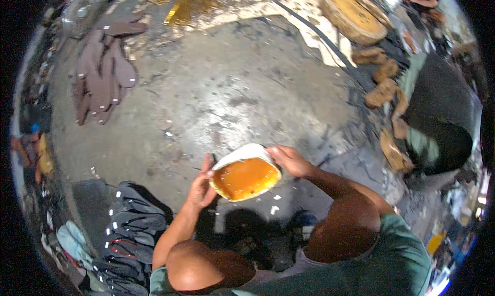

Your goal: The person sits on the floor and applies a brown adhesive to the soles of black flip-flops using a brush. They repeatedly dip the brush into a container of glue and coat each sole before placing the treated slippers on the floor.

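Between my two hands is a white-rimmed container point(246, 152) holding an orange-amber substance with a glossy surface; it is off the floor, above the space in front of my knees. My left hand point(201, 187) grips its left side, thumb and fingers against the wall. On its upper right side, my right hand point(290, 161) holds the rim with closed fingers. What the container's underside looks like is hidden.
Brown shoe soles point(103, 71) lie at the far left. Dark sandals or soles point(131, 224) are stacked near left. Wooden shoe lasts point(381, 93) line the right, beside a dark bucket-like container point(438, 115). A round wooden block point(356, 16) stands far right.
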Demonstrator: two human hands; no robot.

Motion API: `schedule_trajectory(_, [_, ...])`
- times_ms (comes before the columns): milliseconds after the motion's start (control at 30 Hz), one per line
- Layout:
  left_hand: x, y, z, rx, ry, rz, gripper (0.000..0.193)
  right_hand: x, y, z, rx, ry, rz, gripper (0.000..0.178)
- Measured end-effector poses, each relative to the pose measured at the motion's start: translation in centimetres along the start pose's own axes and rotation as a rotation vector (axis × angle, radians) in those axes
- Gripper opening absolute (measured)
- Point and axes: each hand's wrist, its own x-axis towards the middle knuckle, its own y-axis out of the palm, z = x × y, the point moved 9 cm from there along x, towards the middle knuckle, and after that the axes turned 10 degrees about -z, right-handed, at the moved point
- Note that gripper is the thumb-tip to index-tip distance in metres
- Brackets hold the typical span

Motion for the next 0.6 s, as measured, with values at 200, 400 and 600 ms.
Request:
schedule_trajectory(200, [0.3,1.6,-1.0,-0.085,0.125,0.094,0.089,-1.6,-0.4,-5.0,0.349,0.164,-0.003,0.066])
schedule_trajectory(400, [-3.3,2.3,-2.9,0.584,0.622,-0.132,0.115,-2.6,-1.0,-4.0,0.369,0.098,-0.017,0.065])
schedule_trajectory(600, [-8.4,0.3,-3.9,0.637,0.803,-0.166,0.102,-4.0,-1.9,-2.8,0.133,0.017,-0.122,0.059])
